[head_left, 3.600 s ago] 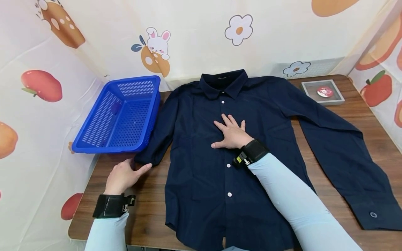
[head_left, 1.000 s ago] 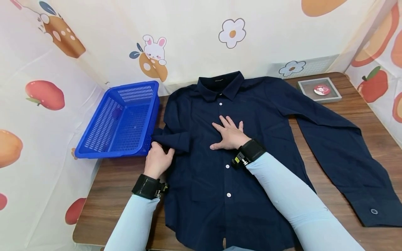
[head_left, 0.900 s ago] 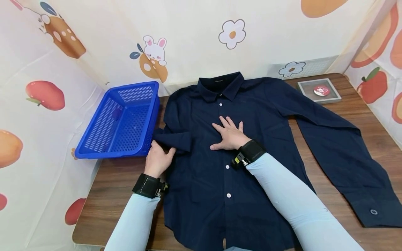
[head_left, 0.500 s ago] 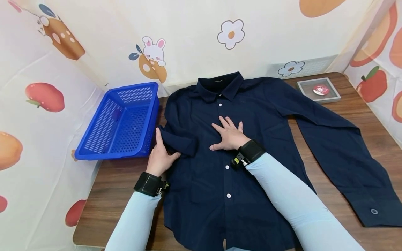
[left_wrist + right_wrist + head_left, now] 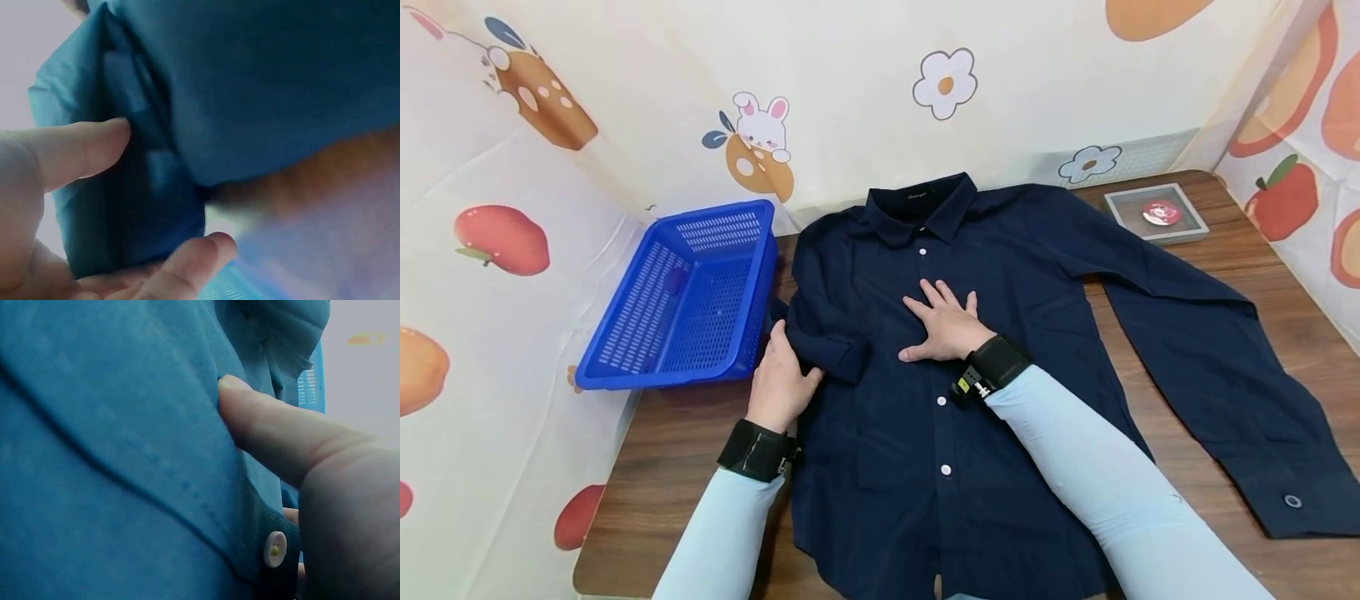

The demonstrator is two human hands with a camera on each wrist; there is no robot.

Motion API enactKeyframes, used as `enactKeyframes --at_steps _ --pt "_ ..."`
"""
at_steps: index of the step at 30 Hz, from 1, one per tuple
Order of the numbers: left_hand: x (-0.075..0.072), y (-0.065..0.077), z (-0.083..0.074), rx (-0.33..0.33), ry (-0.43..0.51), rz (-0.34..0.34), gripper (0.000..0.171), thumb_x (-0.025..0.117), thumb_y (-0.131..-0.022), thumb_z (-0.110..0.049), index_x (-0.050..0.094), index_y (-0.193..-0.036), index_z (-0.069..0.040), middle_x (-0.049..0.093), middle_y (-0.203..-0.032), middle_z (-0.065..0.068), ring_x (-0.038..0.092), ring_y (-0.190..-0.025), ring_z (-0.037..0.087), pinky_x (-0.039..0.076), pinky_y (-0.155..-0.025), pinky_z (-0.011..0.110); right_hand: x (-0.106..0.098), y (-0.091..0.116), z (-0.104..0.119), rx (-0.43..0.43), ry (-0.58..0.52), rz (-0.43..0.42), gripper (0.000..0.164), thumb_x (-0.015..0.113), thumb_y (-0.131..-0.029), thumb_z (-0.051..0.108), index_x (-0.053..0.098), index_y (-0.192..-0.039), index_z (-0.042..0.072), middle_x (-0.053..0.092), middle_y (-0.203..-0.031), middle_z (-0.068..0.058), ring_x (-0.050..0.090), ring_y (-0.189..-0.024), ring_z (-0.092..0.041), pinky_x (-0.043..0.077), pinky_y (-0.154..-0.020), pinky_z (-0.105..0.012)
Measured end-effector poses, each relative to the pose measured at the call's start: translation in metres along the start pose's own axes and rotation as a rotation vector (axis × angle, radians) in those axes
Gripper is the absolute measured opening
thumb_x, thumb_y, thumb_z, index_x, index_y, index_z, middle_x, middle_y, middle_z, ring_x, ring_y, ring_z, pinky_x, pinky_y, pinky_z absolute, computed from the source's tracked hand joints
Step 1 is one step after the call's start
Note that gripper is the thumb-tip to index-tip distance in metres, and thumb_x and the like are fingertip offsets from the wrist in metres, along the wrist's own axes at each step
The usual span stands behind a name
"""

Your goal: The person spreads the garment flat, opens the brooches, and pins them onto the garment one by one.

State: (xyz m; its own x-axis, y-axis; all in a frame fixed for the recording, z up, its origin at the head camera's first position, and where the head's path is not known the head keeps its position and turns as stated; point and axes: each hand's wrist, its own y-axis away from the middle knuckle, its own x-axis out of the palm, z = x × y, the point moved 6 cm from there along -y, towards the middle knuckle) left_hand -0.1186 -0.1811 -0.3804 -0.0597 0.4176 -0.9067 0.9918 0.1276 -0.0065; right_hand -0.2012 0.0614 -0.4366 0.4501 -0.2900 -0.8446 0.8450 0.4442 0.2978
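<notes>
A navy button-up shirt (image 5: 895, 433) lies front up on the wooden table, collar toward the wall. My left hand (image 5: 778, 383) holds the sleeve (image 5: 831, 350) at the left, which is folded inward over the shirt's side. In the left wrist view the thumb (image 5: 100, 147) lies on the sleeve cloth (image 5: 150, 206), with other fingers beneath and at its edge. My right hand (image 5: 946, 323) rests flat on the shirt's chest with its fingers spread. A white button (image 5: 275, 549) shows beside it in the right wrist view. The other sleeve (image 5: 1202, 358) stretches out to the right.
A blue plastic basket (image 5: 756, 333) stands at the left, close beside my left hand. At the back right is a grey-framed box (image 5: 1195, 232) with a red round item (image 5: 1161, 212) inside. Printed cloth hangs behind and at both sides of the wooden table (image 5: 647, 500).
My left hand has lifted the sleeve from beside the basket and brought it right, folding it over the shirt's side. The right hand has stayed spread on the chest.
</notes>
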Motion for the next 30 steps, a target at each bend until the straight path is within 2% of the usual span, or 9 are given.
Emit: enactKeyframes --at_steps 4,9,12,16,18,20,24,27,30 --pt "-0.011 0.006 -0.014 0.068 -0.054 -0.052 0.098 0.075 -0.081 -0.017 0.009 -0.152 0.003 0.034 -0.146 0.029 0.054 -0.112 0.047 0.044 -0.093 0.055 0.0 0.001 0.0 0.002 -0.003 0.005 0.098 0.067 -0.076 0.066 0.021 -0.154 0.029 -0.004 -0.161 -0.005 -0.01 -0.146 -0.028 -0.008 -0.105 -0.069" --pt "-0.033 0.014 -0.036 0.185 -0.087 -0.154 0.091 0.075 -0.08 -0.014 0.019 -0.15 0.004 0.04 -0.142 0.029 0.056 -0.109 0.045 0.047 -0.089 0.056 -0.001 0.0 0.0 0.005 0.001 0.009 0.098 0.066 -0.076 0.067 0.02 -0.154 0.029 -0.005 -0.161 -0.004 -0.011 -0.146 -0.028 -0.007 -0.105 -0.069" --pt "-0.05 0.018 -0.048 0.257 -0.099 -0.241 0.069 0.07 -0.083 -0.011 0.037 -0.142 0.003 0.052 -0.13 0.026 0.06 -0.101 0.042 0.05 -0.081 0.056 -0.001 0.001 0.0 0.004 0.002 0.007 0.098 0.066 -0.076 0.067 0.02 -0.154 0.029 -0.005 -0.161 -0.005 -0.011 -0.146 -0.028 -0.007 -0.105 -0.069" --pt "-0.078 0.021 -0.062 0.352 -0.128 -0.369 0.031 0.059 -0.088 -0.006 0.056 -0.118 0.001 0.061 -0.107 0.019 0.062 -0.084 0.037 0.051 -0.069 0.052 0.0 0.0 -0.001 0.0 0.0 0.007 0.098 0.066 -0.076 0.067 0.02 -0.154 0.029 -0.005 -0.161 -0.005 -0.011 -0.146 -0.028 -0.007 -0.105 -0.069" --pt "-0.092 0.022 -0.067 0.372 -0.141 -0.4 0.019 0.055 -0.09 -0.004 0.059 -0.108 0.002 0.062 -0.113 0.019 0.063 -0.086 0.037 0.052 -0.071 0.052 0.0 0.0 -0.001 -0.001 0.003 0.006 0.098 0.066 -0.076 0.067 0.02 -0.154 0.029 -0.005 -0.161 -0.005 -0.011 -0.146 -0.028 -0.007 -0.105 -0.069" --pt "-0.106 0.02 -0.07 0.38 -0.153 -0.411 0.015 0.053 -0.09 -0.003 0.061 -0.101 0.003 0.059 -0.123 0.018 0.063 -0.094 0.039 0.052 -0.074 0.054 0.0 0.0 -0.002 -0.002 0.006 0.002 0.098 0.066 -0.076 0.068 0.02 -0.154 0.029 -0.005 -0.161 -0.005 -0.01 -0.146 -0.028 -0.006 -0.105 -0.069" --pt "-0.132 0.015 -0.078 0.404 -0.158 -0.42 0.014 0.055 -0.091 -0.004 0.064 -0.095 0.006 0.046 -0.143 0.018 0.052 -0.12 0.04 0.045 -0.095 0.054 0.0 0.0 -0.002 -0.003 0.002 0.003 0.098 0.066 -0.076 0.067 0.02 -0.154 0.029 -0.005 -0.161 -0.005 -0.011 -0.146 -0.028 -0.007 -0.105 -0.069" --pt "-0.151 0.011 -0.084 0.432 -0.146 -0.417 0.013 0.061 -0.09 -0.006 0.063 -0.09 0.007 0.046 -0.142 0.019 0.044 -0.128 0.037 0.036 -0.106 0.048 0.0 0.0 -0.001 -0.003 -0.003 0.009 0.098 0.066 -0.076 0.067 0.02 -0.154 0.029 -0.006 -0.161 -0.005 -0.011 -0.146 -0.027 -0.008 -0.105 -0.069" --pt "-0.167 0.005 -0.087 0.447 -0.142 -0.398 0.015 0.066 -0.089 -0.01 0.06 -0.086 0.003 0.061 -0.122 0.02 0.056 -0.11 0.036 0.045 -0.092 0.045 0.0 0.0 -0.001 -0.003 -0.002 0.008 0.098 0.066 -0.076 0.068 0.02 -0.154 0.03 -0.006 -0.161 -0.004 -0.011 -0.146 -0.027 -0.008 -0.105 -0.069"
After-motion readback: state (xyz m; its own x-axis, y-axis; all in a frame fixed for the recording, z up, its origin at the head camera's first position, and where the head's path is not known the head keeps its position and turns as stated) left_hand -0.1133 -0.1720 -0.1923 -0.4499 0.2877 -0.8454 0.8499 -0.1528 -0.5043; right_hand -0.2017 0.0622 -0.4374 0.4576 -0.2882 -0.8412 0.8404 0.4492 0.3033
